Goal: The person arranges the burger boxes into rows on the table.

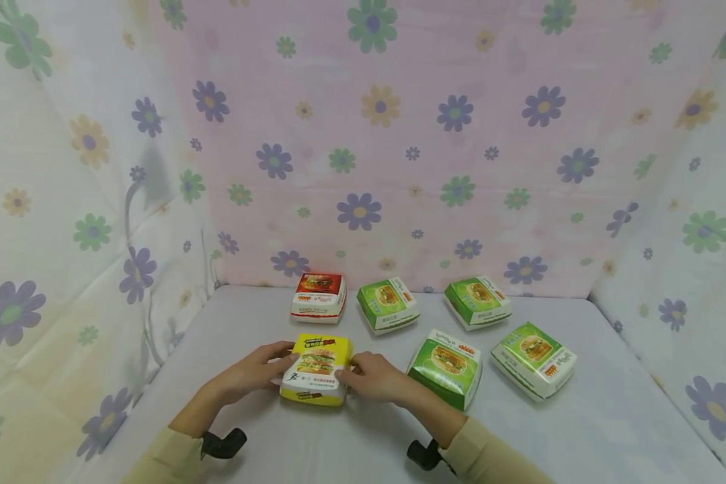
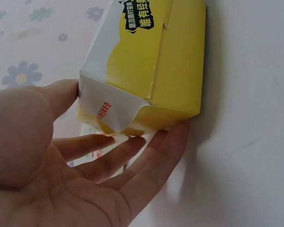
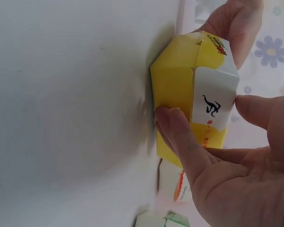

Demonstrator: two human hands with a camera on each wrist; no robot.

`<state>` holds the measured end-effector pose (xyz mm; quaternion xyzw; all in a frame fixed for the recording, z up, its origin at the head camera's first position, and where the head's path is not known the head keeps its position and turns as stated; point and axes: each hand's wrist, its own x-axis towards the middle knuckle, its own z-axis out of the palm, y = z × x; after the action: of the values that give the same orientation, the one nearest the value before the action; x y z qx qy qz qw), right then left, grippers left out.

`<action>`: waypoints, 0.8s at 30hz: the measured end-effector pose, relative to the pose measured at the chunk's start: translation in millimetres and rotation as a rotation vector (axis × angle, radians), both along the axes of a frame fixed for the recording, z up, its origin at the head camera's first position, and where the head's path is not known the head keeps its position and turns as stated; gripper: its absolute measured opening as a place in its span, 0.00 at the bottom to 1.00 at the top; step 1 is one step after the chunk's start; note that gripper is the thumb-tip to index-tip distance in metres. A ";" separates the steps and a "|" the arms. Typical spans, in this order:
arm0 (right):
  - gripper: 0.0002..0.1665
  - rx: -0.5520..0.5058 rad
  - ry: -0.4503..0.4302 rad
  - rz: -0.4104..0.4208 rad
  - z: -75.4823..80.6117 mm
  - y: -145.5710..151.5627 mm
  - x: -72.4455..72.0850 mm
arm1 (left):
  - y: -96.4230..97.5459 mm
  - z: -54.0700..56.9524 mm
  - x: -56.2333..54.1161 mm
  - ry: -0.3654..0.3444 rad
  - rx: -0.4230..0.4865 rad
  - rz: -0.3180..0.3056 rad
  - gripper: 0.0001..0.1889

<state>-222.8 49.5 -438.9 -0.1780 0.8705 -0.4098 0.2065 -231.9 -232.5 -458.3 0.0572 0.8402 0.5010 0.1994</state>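
Note:
A yellow and white burger box (image 1: 316,371) with a burger picture on its lid is held between my two hands near the table's front left. My left hand (image 1: 259,366) grips its left side, the thumb on the lid's edge and the fingertips low on the side wall. On the opposite side, my right hand (image 1: 378,378) holds the box in a similar way, thumb at the top edge and fingers against the wall (image 3: 175,94). The lid is closed in the head view. Whether the box's bottom touches the table cannot be told.
Behind the yellow box stands a red and white burger box (image 1: 318,298). Several green and white burger boxes, including one (image 1: 444,368) close to my right wrist, stand across the white table (image 1: 363,444). Flowered cloth (image 1: 399,168) hangs at the back and both sides.

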 end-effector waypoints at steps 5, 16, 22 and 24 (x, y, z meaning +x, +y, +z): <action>0.25 -0.001 -0.002 0.005 -0.1 -8.2 -3.4 | -9.8 1.3 -2.7 0.003 0.013 -0.015 0.39; 0.26 -0.004 -0.022 -0.014 -2.4 -25.6 -10.8 | -27.2 1.4 -8.2 0.000 0.017 -0.031 0.40; 0.27 -0.005 -0.041 -0.017 -3.2 -31.7 -11.2 | -34.2 2.0 -7.0 -0.015 0.026 -0.038 0.40; 0.27 -0.007 -0.045 -0.014 -2.9 -33.2 -10.7 | -35.7 2.0 -6.2 -0.018 0.033 -0.035 0.39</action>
<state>-233.5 16.3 -441.8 -0.1632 0.8654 -0.4184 0.2223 -238.1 -268.2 -456.3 0.0704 0.8289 0.5117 0.2148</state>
